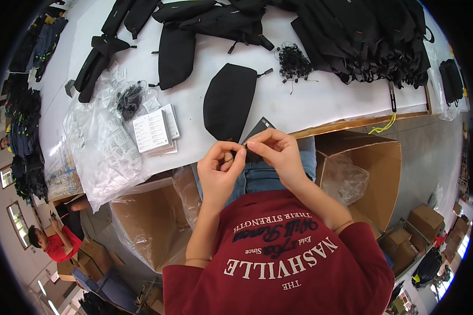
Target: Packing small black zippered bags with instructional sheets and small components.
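Note:
My left hand [219, 169] and my right hand [279, 156] meet at the table's near edge, each in a thumb-and-finger pinch. A black hang tag [259, 126] sticks out from behind the right fingertips, which close on its near end. Between the two pinches is a tiny dark bit; what the left fingers hold is too small to make out. Just beyond lies a flat black fabric pouch [230, 100], its near end reaching the fingers and a zipper pull at its far right corner.
Left on the white table [205, 152] are stacked printed cards [152, 131] and clear plastic bags [108, 147]. Black pouches [176, 55] lie farther back, near a heap of black tag strings [293, 62]. Open cardboard boxes [147, 220] flank my lap. A person in red [63, 244] is far left.

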`<state>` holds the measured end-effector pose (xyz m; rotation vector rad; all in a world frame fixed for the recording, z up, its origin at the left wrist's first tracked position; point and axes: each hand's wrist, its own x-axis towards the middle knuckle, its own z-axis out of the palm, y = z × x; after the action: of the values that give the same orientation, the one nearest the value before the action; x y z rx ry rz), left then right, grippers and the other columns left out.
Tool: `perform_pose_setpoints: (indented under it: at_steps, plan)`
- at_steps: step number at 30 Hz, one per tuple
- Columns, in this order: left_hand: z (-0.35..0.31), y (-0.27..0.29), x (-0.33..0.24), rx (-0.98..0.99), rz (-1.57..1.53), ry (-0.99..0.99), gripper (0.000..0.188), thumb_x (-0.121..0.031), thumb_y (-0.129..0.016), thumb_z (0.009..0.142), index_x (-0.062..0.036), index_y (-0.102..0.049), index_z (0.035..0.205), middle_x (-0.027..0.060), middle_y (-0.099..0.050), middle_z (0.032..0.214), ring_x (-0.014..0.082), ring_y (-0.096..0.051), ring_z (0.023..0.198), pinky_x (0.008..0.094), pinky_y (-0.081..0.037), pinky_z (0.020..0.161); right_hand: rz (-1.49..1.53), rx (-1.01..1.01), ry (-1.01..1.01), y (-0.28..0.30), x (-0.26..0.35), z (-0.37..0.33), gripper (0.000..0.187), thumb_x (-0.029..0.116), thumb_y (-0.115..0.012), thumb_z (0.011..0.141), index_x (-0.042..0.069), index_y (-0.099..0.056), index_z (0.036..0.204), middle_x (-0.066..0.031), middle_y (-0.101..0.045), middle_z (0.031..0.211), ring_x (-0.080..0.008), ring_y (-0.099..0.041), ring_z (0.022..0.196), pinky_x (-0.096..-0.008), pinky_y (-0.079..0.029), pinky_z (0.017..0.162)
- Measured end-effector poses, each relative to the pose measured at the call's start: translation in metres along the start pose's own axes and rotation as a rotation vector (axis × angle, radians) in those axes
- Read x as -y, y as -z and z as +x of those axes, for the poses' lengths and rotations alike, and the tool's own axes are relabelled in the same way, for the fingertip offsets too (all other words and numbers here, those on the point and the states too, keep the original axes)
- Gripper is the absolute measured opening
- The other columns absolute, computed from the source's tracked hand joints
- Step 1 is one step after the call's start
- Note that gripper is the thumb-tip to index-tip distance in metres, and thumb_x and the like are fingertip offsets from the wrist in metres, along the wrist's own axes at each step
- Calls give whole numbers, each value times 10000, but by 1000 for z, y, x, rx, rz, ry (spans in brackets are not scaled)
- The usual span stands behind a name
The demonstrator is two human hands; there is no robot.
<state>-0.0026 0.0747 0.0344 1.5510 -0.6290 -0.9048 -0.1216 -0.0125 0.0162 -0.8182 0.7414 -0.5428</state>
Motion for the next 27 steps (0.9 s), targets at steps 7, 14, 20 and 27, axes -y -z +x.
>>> perform_pose_setpoints:
  at_steps: [7, 14, 20, 27]
  plan:
    - [-3, -2, -8, 16, 67, -32, 52, 13, -659, 819, -2, -610, 825, -91, -334, 566, -13, -270, 524, 169, -205, 485, -22, 33, 86, 0, 0, -4, 47, 36, -683, 838, 30, -636, 843, -12, -636, 771, -52, -551, 673, -192, -449, 633]
    - [-10, 13, -13, 97, 86, -1, 63, 20, -674, 791, 3, -620, 817, -84, -375, 569, -6, -297, 524, 169, -235, 490, -229, 337, -105, 17, 45, 10, 65, 89, -666, 861, 32, -647, 836, 24, -587, 675, -23, -467, 553, -176, -345, 504]
    - [-19, 19, -35, 241, -72, -10, 84, 37, -685, 747, -3, -643, 806, -60, -452, 576, -6, -340, 529, 166, -245, 494, -505, 66, 43, 65, 36, 48, 203, 218, -560, 937, 33, -641, 912, 39, -486, 547, -15, -389, 476, -179, -280, 456]
    - [-11, 12, -46, 658, -19, -118, 93, 36, -657, 773, -11, -659, 853, 2, -547, 683, 57, -422, 545, 200, -325, 503, -200, 248, -256, 54, -7, 49, 216, 225, -527, 947, 35, -605, 882, -27, -572, 628, -46, -450, 487, -203, -354, 493]
